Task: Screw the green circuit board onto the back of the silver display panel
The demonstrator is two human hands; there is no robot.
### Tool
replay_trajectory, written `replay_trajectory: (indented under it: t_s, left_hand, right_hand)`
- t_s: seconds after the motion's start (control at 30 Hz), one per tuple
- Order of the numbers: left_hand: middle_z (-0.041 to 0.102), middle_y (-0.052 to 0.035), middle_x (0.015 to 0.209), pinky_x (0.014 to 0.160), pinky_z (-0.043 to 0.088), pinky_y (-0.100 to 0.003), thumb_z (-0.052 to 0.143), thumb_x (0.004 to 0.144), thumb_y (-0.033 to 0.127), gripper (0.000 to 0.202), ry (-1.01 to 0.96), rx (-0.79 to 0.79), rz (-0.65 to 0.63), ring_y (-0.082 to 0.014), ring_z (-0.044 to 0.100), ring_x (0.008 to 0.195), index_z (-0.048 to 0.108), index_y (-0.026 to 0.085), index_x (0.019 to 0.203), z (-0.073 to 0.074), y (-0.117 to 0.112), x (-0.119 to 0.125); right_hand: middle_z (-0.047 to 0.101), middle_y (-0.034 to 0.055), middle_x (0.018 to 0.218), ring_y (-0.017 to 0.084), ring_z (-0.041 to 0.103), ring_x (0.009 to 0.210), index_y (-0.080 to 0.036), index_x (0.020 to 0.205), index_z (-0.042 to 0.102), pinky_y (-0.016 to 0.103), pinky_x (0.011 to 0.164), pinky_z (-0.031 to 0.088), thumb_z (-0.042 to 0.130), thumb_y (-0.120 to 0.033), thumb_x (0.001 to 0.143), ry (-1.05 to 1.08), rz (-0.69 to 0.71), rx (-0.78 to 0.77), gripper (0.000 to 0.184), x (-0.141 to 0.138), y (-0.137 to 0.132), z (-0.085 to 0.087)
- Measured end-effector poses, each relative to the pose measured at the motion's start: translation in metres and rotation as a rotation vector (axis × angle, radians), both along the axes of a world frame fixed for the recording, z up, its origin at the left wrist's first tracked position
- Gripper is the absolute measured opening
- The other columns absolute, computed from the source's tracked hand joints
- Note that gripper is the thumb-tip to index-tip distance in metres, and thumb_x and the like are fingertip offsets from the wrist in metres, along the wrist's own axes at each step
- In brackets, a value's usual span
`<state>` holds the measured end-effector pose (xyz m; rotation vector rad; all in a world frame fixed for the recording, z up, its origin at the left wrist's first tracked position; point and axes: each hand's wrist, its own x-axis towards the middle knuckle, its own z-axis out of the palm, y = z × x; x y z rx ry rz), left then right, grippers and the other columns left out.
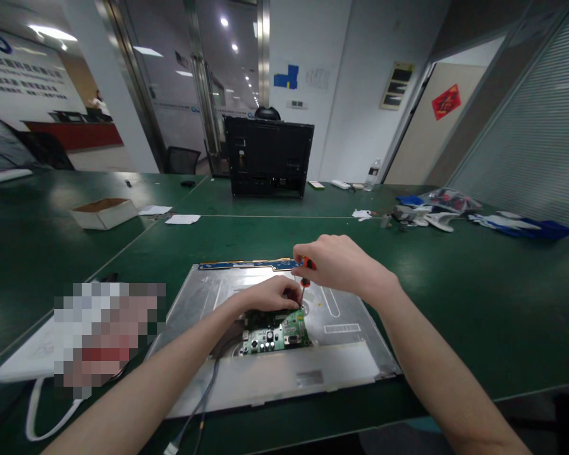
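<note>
My right hand [334,260] is closed around the red and black handle of a screwdriver [305,281], which points down, slightly tilted. Its tip meets the far right corner of a green circuit board [277,336]. The board lies on the silver metal back of a display panel [355,309]. Beside the screwdriver's tip, my left hand [275,292] rests over the board's far edge with its fingers curled together. Whatever those fingers pinch, if anything, is hidden. Grey cables [207,385] run from the board's left side over the panel's near edge.
A blue circuit strip [246,266] lines the panel's far edge. On the green table [478,303] stand a black monitor housing [270,158] and an open cardboard box [105,213]. A white device [26,357] with a cable lies left. Bags and gloves [439,218] lie at right.
</note>
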<state>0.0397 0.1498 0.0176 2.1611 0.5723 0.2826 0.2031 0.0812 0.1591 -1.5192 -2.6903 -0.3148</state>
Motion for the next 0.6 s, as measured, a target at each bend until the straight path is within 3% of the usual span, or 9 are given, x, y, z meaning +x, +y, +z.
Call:
replay_trajectory:
  t_s: [0.17,0.23,0.37,0.5,0.6]
  left_hand:
    - [0.063,0.0005,0.074,0.062,0.04,-0.022,0.061,0.076,0.02,0.01,0.023,0.036,-0.002,-0.0129,0.055,0.068,0.066,0.015,0.084,-0.0017,0.0017,-0.0003]
    - [0.062,0.0009,0.073,0.062,0.04,-0.022,0.062,0.075,0.019,0.01,0.01,0.041,-0.005,-0.0127,0.055,0.068,0.065,0.015,0.083,-0.002,0.0018,-0.0006]
    - [0.062,0.0002,0.076,0.063,0.041,-0.023,0.061,0.075,0.018,0.009,0.003,0.036,-0.007,-0.0133,0.056,0.07,0.065,0.016,0.084,-0.001,0.0007,-0.0004]
    - [0.063,-0.0002,0.075,0.062,0.041,-0.023,0.061,0.076,0.018,0.009,0.015,0.04,-0.012,-0.0132,0.056,0.068,0.066,0.015,0.083,0.001,-0.0004,0.0]
    - [0.064,0.0,0.075,0.063,0.041,-0.023,0.061,0.076,0.017,0.01,0.006,0.046,-0.018,-0.0132,0.056,0.068,0.066,0.015,0.085,0.0022,-0.0012,-0.0003]
  right_hand:
    - [0.069,0.0014,0.086,0.016,0.06,0.07,-0.024,0.107,0.054,0.026,0.052,0.025,0.058,-0.027,0.082,0.049,0.106,-0.071,0.026,0.0017,-0.0027,0.0014]
    - [0.069,0.0018,0.085,0.017,0.06,0.07,-0.024,0.107,0.054,0.026,0.052,0.025,0.061,-0.032,0.081,0.034,0.092,-0.065,0.028,0.0007,-0.0037,0.0019]
    - [0.068,0.0041,0.077,0.019,0.061,0.069,-0.024,0.089,0.061,0.027,0.051,0.022,0.054,-0.049,0.087,-0.027,-0.017,0.011,0.026,-0.0012,-0.0033,0.0028]
    - [0.069,0.0031,0.08,0.017,0.06,0.069,-0.024,0.095,0.06,0.027,0.052,0.024,0.054,-0.036,0.087,-0.01,0.027,-0.029,0.015,0.0013,-0.003,0.0038]
    - [0.069,0.0031,0.087,0.017,0.059,0.071,-0.024,0.104,0.058,0.026,0.053,0.026,0.058,-0.032,0.083,0.012,0.063,-0.06,0.023,0.003,-0.0035,0.0041]
